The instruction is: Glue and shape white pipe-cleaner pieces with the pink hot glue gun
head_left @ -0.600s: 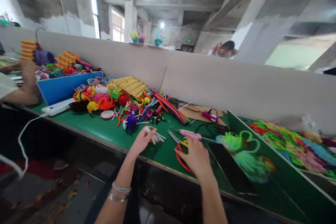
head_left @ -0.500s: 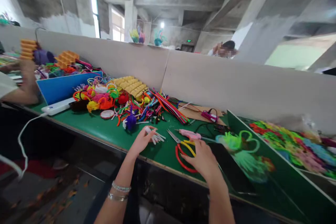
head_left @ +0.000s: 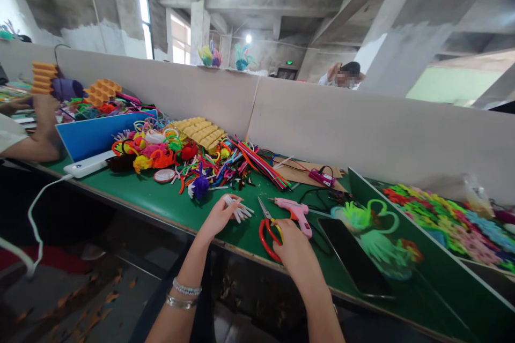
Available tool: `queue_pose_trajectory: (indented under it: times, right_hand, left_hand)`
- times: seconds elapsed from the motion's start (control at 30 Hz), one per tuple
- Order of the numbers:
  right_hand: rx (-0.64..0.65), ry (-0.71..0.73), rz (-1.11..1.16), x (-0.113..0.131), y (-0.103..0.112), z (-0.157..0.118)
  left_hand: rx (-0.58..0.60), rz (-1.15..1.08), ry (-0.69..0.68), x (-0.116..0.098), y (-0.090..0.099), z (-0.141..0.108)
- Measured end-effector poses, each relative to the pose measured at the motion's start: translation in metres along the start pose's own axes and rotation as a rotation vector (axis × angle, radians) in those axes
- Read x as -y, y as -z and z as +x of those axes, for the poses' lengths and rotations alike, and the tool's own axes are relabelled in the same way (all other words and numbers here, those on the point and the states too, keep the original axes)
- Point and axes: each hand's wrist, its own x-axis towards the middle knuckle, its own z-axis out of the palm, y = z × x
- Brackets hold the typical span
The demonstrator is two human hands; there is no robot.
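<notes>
Several short white sticks [head_left: 243,211] stick out of my left hand [head_left: 220,215], whose fingers are closed round them near the table's front edge. To the right, my right hand [head_left: 288,236] has its fingers on the handles of the scissors [head_left: 269,229], one red and one yellow. The blades point away from me and to the left. A pink glue gun [head_left: 295,211] lies just beyond my right hand. Right of it is a black phone [head_left: 354,257] lying flat.
Colourful fuzzy stems [head_left: 261,163] and pompoms [head_left: 161,155] are heaped behind my hands. A white power strip [head_left: 90,163] and blue divider [head_left: 104,131] stand left. Green fuzzy pieces [head_left: 382,246] lie right, before another divider [head_left: 422,241]. A person's arm [head_left: 44,128] is far left.
My right hand has moved left from beside the glue gun onto the scissors' handles, and the handles have shifted left and closer together. My left hand has hardly moved.
</notes>
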Motion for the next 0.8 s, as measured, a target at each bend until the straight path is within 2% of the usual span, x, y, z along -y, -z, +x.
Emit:
queue_pose_trajectory:
  times: [0.1,0.27,0.37,0.47,0.53,0.63,0.7,0.8]
  right_hand:
    - [-0.018,-0.015,0.025,-0.007,0.001,0.002]
    - [-0.015,-0.138,0.064,-0.031,0.004,0.009]
    - [0.005,-0.183,0.109,-0.042,0.005,0.013]
    - [-0.011,-0.177,0.147,-0.047,0.006,0.014]
    - [-0.051,-0.122,0.186,-0.044,0.009,0.012]
    - [-0.128,0.038,0.309,-0.031,0.015,0.008]
    - [-0.113,0.138,0.435,-0.018,0.018,0.006]
    - [-0.039,0.160,0.592,0.000,0.015,0.005]
  left_hand:
    - [-0.025,-0.016,0.006,-0.003,-0.002,-0.001]
    - [-0.059,-0.070,0.095,-0.010,-0.003,-0.003]
    - [-0.018,-0.089,0.122,-0.012,-0.004,-0.005]
    - [0.065,-0.069,0.091,-0.015,-0.005,-0.008]
    - [0.111,-0.049,0.070,-0.016,-0.005,-0.010]
    - [0.138,-0.042,0.064,-0.018,-0.007,-0.012]
    - [0.126,-0.033,0.067,-0.018,-0.009,-0.012]
    - [0.094,-0.027,0.030,-0.017,-0.013,-0.011]
